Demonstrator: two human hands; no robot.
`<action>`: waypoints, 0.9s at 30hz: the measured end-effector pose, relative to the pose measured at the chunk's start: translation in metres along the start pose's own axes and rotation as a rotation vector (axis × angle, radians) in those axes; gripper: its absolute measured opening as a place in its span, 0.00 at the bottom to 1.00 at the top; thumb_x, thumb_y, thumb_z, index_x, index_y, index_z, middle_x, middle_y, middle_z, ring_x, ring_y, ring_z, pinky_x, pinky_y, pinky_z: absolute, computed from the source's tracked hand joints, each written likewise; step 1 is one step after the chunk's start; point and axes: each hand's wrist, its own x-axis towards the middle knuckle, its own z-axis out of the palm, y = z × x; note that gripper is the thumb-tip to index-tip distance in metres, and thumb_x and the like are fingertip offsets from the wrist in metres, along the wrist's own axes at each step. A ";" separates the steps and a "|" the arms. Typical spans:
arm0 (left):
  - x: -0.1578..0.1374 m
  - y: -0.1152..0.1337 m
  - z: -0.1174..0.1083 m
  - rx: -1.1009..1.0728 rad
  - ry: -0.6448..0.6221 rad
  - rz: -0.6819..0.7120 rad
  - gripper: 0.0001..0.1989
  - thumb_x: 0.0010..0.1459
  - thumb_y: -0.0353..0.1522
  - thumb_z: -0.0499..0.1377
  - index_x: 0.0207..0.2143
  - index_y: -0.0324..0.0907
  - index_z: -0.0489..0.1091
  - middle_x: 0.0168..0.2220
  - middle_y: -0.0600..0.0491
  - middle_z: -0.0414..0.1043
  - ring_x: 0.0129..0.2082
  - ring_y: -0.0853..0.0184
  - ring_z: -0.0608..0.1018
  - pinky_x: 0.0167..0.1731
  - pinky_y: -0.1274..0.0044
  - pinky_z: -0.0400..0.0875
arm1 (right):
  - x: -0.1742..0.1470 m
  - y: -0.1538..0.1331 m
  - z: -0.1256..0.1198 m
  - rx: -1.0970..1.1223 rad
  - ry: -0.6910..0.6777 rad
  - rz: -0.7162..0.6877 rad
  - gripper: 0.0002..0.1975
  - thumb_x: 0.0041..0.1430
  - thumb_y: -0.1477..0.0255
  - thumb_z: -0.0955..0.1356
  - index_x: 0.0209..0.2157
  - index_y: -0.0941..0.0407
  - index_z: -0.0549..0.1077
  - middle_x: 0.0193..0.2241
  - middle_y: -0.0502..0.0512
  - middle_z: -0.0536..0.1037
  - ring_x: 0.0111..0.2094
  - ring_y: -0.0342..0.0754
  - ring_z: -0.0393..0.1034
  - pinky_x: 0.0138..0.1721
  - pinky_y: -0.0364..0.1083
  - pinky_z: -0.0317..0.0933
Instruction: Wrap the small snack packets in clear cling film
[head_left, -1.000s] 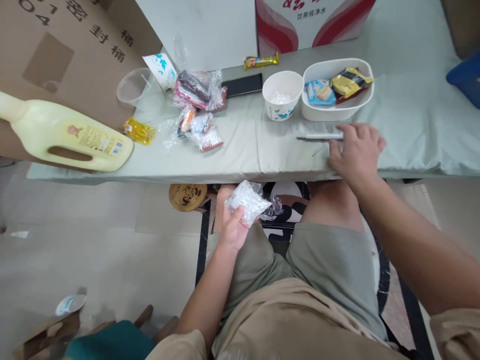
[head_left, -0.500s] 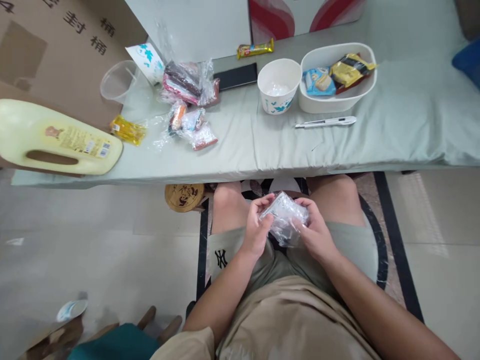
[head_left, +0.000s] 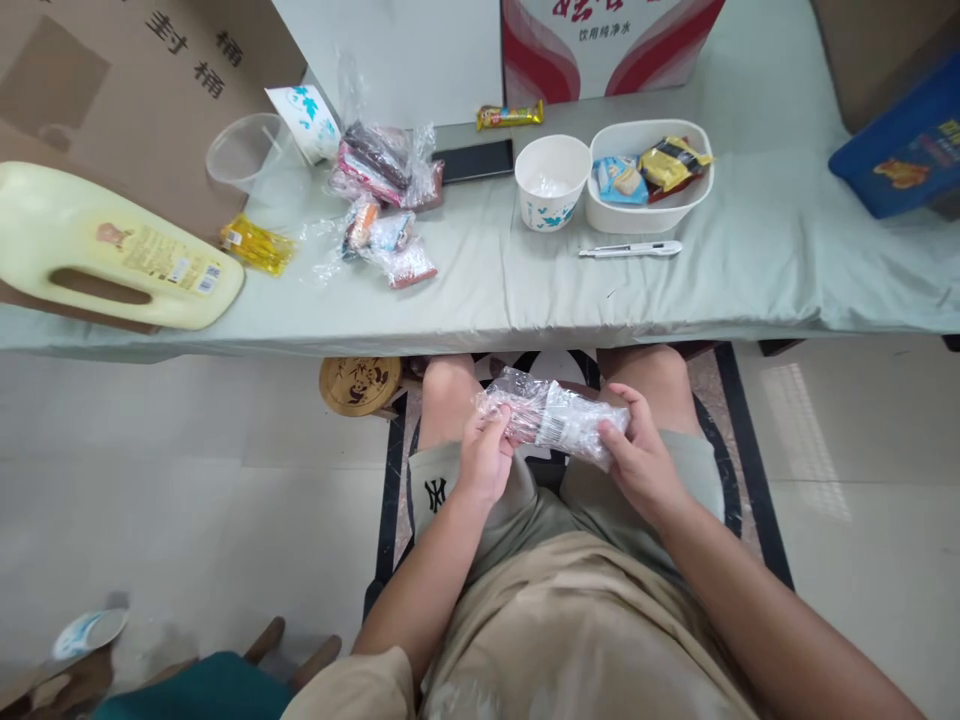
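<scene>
Above my lap I hold a clear plastic package (head_left: 556, 418) stretched sideways between both hands. It is crinkly, with a white barcode label near its middle and something reddish showing in its left part; the exact contents I cannot make out. My left hand (head_left: 486, 452) pinches the left end, thumb on top. At the other end, my right hand (head_left: 636, 448) grips the wrapping between thumb and fingers. On the table edge beyond lie a white utility knife (head_left: 630, 250), a paper cup (head_left: 551, 185) with clear plastic inside, and a white tub (head_left: 649, 218) of wrapped snacks.
A pale yellow jug (head_left: 45, 235) lies at the table's left, beside a yellow packet (head_left: 256, 245). Wrapped snacks (head_left: 375, 165), a black phone (head_left: 476, 161), a yellow snack bar (head_left: 510, 115) and a clear container (head_left: 247, 155) stand farther back. A blue container (head_left: 900, 150) is at right.
The package was bunched between my hands; now it is drawn out lengthwise, showing the barcode and reddish part. My hands are farther apart, the left moved left. The view has shifted slightly.
</scene>
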 end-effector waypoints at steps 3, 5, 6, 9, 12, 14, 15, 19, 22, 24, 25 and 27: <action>-0.003 0.002 -0.002 -0.100 -0.105 -0.075 0.28 0.43 0.43 0.75 0.45 0.44 0.73 0.48 0.49 0.78 0.45 0.64 0.80 0.43 0.73 0.77 | -0.003 -0.005 0.009 0.277 0.089 0.153 0.24 0.67 0.54 0.62 0.60 0.45 0.53 0.41 0.53 0.72 0.35 0.47 0.72 0.33 0.44 0.70; -0.006 -0.002 -0.001 -0.098 -0.232 -0.198 0.36 0.39 0.43 0.77 0.50 0.47 0.71 0.55 0.48 0.75 0.51 0.61 0.78 0.48 0.70 0.76 | -0.004 -0.010 0.014 0.322 0.083 0.174 0.25 0.67 0.55 0.62 0.61 0.45 0.54 0.41 0.53 0.73 0.35 0.47 0.73 0.34 0.45 0.70; -0.008 -0.006 0.000 -0.089 -0.269 -0.258 0.39 0.38 0.43 0.78 0.52 0.48 0.70 0.55 0.48 0.74 0.52 0.60 0.78 0.49 0.70 0.76 | -0.005 -0.012 0.015 0.293 0.057 0.158 0.25 0.67 0.56 0.63 0.61 0.45 0.55 0.43 0.54 0.74 0.37 0.48 0.73 0.36 0.46 0.71; -0.011 -0.017 0.005 -0.101 -0.228 -0.299 0.36 0.42 0.45 0.75 0.52 0.47 0.70 0.51 0.49 0.77 0.47 0.61 0.79 0.42 0.73 0.76 | -0.007 -0.017 0.017 0.004 0.012 -0.010 0.20 0.66 0.59 0.65 0.56 0.48 0.67 0.54 0.61 0.71 0.54 0.54 0.70 0.51 0.54 0.69; -0.009 -0.022 0.009 -0.108 -0.134 -0.255 0.32 0.45 0.48 0.73 0.50 0.45 0.72 0.47 0.50 0.78 0.39 0.65 0.79 0.33 0.76 0.74 | -0.008 -0.020 0.015 -0.251 0.038 -0.210 0.11 0.65 0.62 0.67 0.43 0.52 0.77 0.63 0.63 0.64 0.65 0.60 0.60 0.62 0.60 0.61; -0.003 -0.020 0.007 -0.093 -0.058 -0.257 0.31 0.44 0.49 0.73 0.47 0.44 0.73 0.41 0.51 0.79 0.35 0.66 0.79 0.31 0.77 0.74 | -0.010 -0.021 0.012 -0.257 0.049 -0.266 0.10 0.66 0.63 0.66 0.38 0.52 0.77 0.61 0.62 0.67 0.64 0.59 0.62 0.61 0.61 0.61; 0.000 -0.018 0.006 -0.096 -0.007 -0.253 0.30 0.44 0.49 0.73 0.45 0.43 0.74 0.39 0.52 0.79 0.34 0.66 0.79 0.32 0.77 0.75 | -0.011 -0.021 0.010 -0.225 0.054 -0.276 0.10 0.66 0.63 0.66 0.37 0.52 0.77 0.58 0.62 0.71 0.62 0.58 0.65 0.60 0.60 0.62; 0.014 -0.010 -0.003 -0.149 0.130 -0.198 0.25 0.52 0.50 0.68 0.46 0.44 0.75 0.43 0.50 0.80 0.42 0.63 0.81 0.40 0.75 0.77 | -0.015 -0.023 -0.004 -0.122 -0.055 -0.253 0.10 0.67 0.65 0.63 0.35 0.51 0.74 0.34 0.57 0.82 0.51 0.57 0.75 0.58 0.61 0.63; 0.018 -0.009 -0.009 -0.126 0.133 -0.170 0.27 0.53 0.52 0.66 0.47 0.44 0.76 0.48 0.48 0.80 0.50 0.59 0.80 0.46 0.72 0.77 | -0.015 -0.027 -0.015 -0.182 -0.179 -0.247 0.12 0.66 0.65 0.60 0.39 0.51 0.73 0.24 0.50 0.78 0.35 0.53 0.76 0.59 0.62 0.57; 0.018 -0.011 -0.011 -0.075 0.124 -0.170 0.30 0.48 0.54 0.69 0.46 0.42 0.76 0.47 0.46 0.80 0.52 0.56 0.80 0.49 0.70 0.76 | -0.014 -0.033 -0.016 -0.305 -0.112 -0.248 0.12 0.66 0.64 0.60 0.40 0.52 0.73 0.25 0.50 0.78 0.32 0.52 0.74 0.54 0.60 0.58; 0.016 -0.013 -0.011 -0.051 0.111 -0.169 0.32 0.46 0.54 0.70 0.45 0.42 0.76 0.47 0.45 0.80 0.52 0.55 0.80 0.50 0.69 0.76 | -0.014 -0.036 -0.014 -0.390 -0.071 -0.256 0.12 0.65 0.63 0.62 0.41 0.52 0.74 0.28 0.52 0.79 0.35 0.53 0.73 0.51 0.59 0.58; 0.013 -0.016 -0.010 -0.009 0.064 -0.170 0.33 0.43 0.55 0.71 0.44 0.41 0.75 0.44 0.46 0.81 0.52 0.55 0.80 0.51 0.69 0.76 | -0.012 -0.041 -0.007 -0.569 -0.040 -0.289 0.11 0.62 0.62 0.67 0.43 0.52 0.75 0.35 0.56 0.80 0.41 0.55 0.72 0.48 0.57 0.57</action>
